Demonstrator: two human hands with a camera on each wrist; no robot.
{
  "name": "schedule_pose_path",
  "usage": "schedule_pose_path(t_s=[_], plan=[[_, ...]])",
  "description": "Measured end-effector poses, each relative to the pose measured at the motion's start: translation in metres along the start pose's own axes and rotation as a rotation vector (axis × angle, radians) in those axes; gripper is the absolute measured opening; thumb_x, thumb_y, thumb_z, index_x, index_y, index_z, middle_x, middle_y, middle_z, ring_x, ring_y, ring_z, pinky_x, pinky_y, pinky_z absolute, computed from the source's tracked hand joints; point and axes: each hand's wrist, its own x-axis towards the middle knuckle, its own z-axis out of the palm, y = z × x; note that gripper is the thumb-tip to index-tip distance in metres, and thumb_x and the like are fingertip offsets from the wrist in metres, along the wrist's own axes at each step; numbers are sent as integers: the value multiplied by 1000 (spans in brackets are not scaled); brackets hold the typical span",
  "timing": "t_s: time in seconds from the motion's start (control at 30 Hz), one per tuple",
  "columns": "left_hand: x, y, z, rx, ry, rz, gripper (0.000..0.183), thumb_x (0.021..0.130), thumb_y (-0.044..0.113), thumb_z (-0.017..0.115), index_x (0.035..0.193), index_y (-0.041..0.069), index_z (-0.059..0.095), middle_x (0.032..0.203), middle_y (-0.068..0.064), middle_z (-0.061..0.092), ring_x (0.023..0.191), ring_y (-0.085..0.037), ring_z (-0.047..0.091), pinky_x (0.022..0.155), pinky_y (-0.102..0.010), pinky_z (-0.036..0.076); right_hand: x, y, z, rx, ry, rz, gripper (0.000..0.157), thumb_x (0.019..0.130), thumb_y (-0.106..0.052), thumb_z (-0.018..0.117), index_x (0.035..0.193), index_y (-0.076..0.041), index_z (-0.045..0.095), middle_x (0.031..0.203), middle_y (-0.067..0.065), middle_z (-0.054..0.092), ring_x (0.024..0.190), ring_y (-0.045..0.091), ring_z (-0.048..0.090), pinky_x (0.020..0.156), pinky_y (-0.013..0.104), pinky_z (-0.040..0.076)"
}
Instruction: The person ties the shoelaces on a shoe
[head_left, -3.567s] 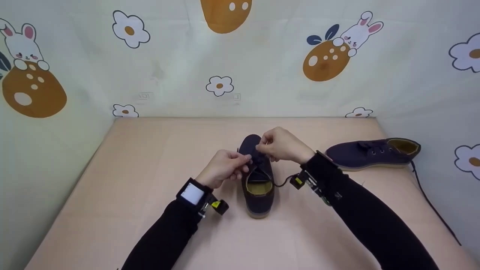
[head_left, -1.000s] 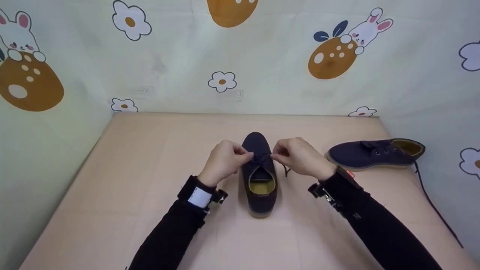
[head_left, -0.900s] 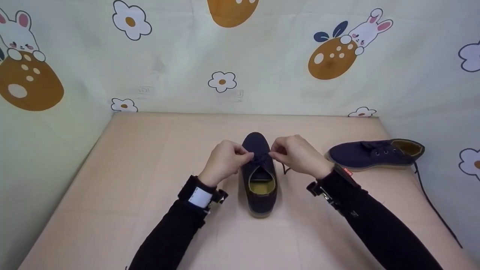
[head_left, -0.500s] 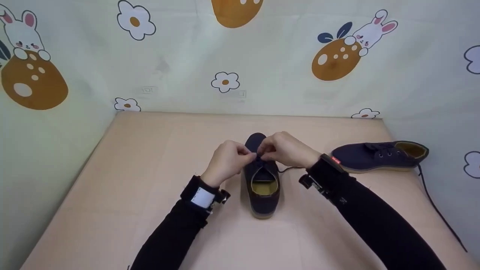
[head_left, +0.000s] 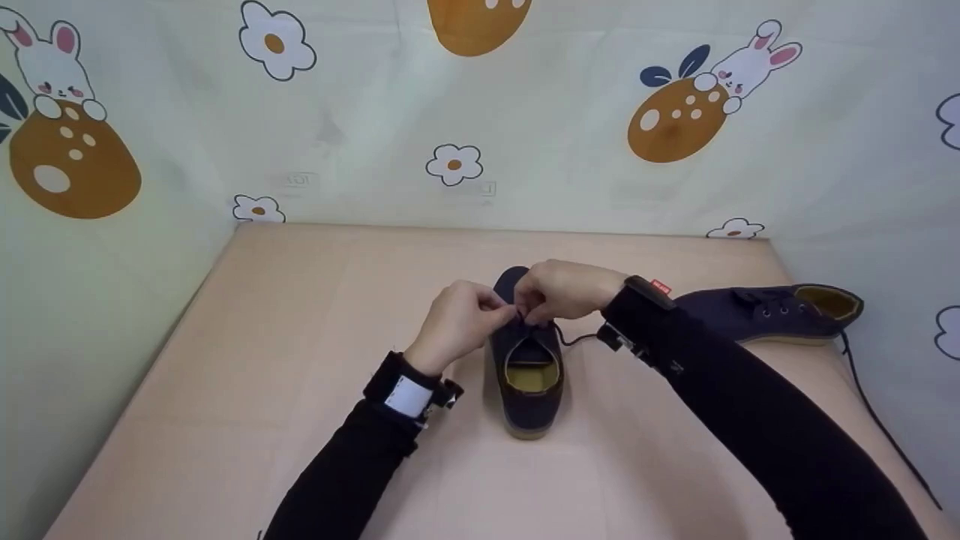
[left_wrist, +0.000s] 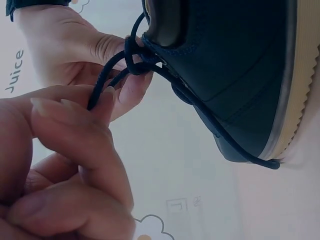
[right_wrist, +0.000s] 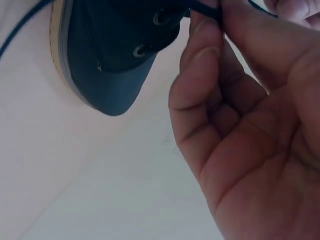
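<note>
A dark navy lace-up shoe [head_left: 529, 414] stands on the table, toe pointing away, its tan-lined opening towards me. My left hand [head_left: 456, 324], on its left side, pinches a doubled end of the shoelace [left_wrist: 133, 56] between thumb and forefinger. The left wrist view shows that loop crossing another strand at the knot over the tongue. From the right my right hand [head_left: 564, 289] reaches over the lacing and pinches the lace close to the knot, fingertips almost meeting the left ones. One loose lace end runs down the shoe's side. Both hands partly hide the knot.
A matching navy shoe [head_left: 750, 319] lies at the right, toe to the left, partly behind my right sleeve. Its long lace [head_left: 885, 427] trails along the table's right edge. A patterned cloth wall [head_left: 555, 172] borders the pale table [head_left: 300, 337].
My right hand has moved left from beside the shoe to over the lacing, up against the left fingertips. My left hand keeps its pinch nearly in place. The view has shifted slightly.
</note>
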Motion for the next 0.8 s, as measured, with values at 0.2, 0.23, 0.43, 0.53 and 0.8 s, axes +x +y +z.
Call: schedule_pose_path(t_s=[0.2,0.23,0.43,0.53,0.8], plan=[[-1,3,1,1,5,15,15,90,23,72,82,11,77,70,4,68,52,-8,57,49,-22,45,-9,-2,0,-118,-39,-24,10,86,-8,76,84,-8,66,70,-4,59,61,8,54,58,25,46],[-1,3,1,3,7,19,16,90,24,72,82,11,77,70,4,68,53,-8,57,49,-22,45,-10,0,1,-129,-29,-42,10,86,-9,76,84,-8,66,69,-4,59,61,8,53,58,25,46],[0,1,1,4,14,32,16,91,24,72,83,11,77,70,4,67,53,-8,56,49,-22,43,-14,11,10,-93,108,-117,7,87,-8,74,82,-7,69,67,-5,59,59,6,52,56,24,46],[-1,0,1,1,17,33,16,91,24,72,83,11,77,70,4,67,53,-8,55,50,-22,43,-14,15,16,-40,186,-98,10,87,-11,73,79,-10,68,66,-6,59,58,6,52,55,25,45],[-1,1,3,23,9,85,16,91,24,72,84,10,77,74,5,68,64,-10,57,58,-25,46,-12,22,43,46,442,-43,14,87,-13,70,75,-13,62,64,-8,57,57,6,51,55,25,44]])
